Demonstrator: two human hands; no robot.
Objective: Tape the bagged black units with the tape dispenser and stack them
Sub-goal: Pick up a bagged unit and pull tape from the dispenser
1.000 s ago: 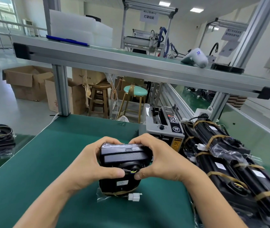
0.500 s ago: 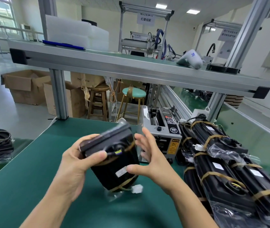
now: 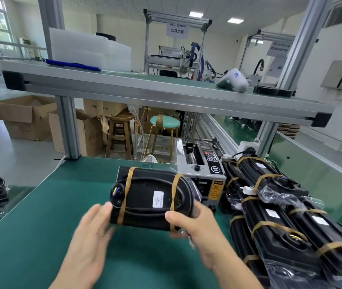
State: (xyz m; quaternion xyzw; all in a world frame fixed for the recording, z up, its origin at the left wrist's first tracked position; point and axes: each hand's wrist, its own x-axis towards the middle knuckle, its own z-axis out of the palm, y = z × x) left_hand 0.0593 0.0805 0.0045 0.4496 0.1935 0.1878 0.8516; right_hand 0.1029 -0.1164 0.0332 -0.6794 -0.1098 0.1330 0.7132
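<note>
Left hand (image 3: 92,232): blurred, fingers straight and spread, fingertips at the left end of the bagged black unit (image 3: 152,200). Unit: held level above the middle of the green tabletop (image 3: 41,236), two tan tape bands around it. Right hand (image 3: 195,228): grips its right end, thumb on top. Tape dispenser (image 3: 199,170): behind, near the far edge. Taped units stack (image 3: 280,222): along the right edge.
</note>
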